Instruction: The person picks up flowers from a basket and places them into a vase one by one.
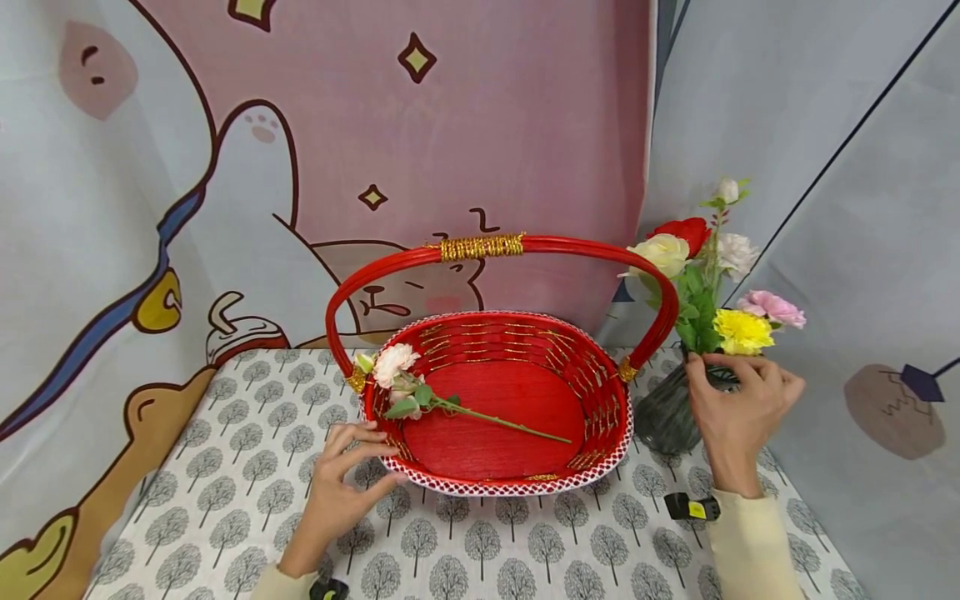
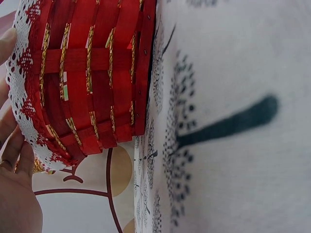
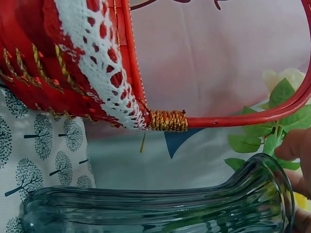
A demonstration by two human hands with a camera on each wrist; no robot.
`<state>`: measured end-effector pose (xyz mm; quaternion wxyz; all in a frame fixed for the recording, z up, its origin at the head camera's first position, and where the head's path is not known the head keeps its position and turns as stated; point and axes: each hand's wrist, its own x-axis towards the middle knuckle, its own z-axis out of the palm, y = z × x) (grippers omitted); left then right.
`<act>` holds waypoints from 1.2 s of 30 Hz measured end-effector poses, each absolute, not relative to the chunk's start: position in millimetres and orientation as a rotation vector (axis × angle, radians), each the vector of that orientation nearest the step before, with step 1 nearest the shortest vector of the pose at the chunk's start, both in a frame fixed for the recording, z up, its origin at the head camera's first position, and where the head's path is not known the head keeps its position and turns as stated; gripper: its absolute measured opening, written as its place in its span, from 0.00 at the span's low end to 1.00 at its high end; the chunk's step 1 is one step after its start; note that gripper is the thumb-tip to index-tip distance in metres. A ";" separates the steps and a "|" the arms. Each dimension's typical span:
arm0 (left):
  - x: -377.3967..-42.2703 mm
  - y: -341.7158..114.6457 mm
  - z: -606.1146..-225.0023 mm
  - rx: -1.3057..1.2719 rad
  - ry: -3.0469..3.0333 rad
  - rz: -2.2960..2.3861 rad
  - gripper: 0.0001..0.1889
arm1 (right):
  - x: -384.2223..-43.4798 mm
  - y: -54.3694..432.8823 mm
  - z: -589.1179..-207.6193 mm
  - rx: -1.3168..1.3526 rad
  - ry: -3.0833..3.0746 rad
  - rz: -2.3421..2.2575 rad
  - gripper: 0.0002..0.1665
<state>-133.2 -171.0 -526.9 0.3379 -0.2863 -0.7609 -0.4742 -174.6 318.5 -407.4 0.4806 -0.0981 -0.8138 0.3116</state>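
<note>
A red woven basket [image 1: 487, 450] with a white lace rim stands at the middle of the table. Its tall hooped handle [image 1: 577, 244] has gold binding. My left hand [image 1: 341, 479] holds the basket's front-left rim, its fingertips over the lace. A pale pink flower [image 1: 396, 365] lies inside, bloom on the left rim and stem across the red floor. To the right stands a ribbed grey-green glass vase [image 3: 155, 208] with several flowers, among them a yellow flower [image 1: 742, 332]. At the vase's mouth my right hand [image 1: 746, 400] pinches a stem; which flower it belongs to is hidden.
The cloth [image 1: 420, 550] under the basket has a tree print. Behind hangs a pink curtain [image 1: 510, 125] with cartoon animals, and a grey one [image 1: 840, 208] is at the right. The basket handle passes in front of the vase's white rose [image 1: 660, 254].
</note>
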 end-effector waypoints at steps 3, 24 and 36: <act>-133.3 -170.7 -526.9 -0.746 -1.980 -1.238 0.19 | -171.8 318.7 -408.2 -0.238 -1.994 0.773 0.18; -135.2 -171.0 -525.2 -0.748 -1.976 -1.254 0.20 | -140.6 274.5 -372.3 0.216 -2.085 1.033 0.38; -134.5 -171.4 -527.5 -0.757 -1.966 -1.261 0.19 | -163.4 267.0 -375.1 0.482 -2.403 1.387 0.39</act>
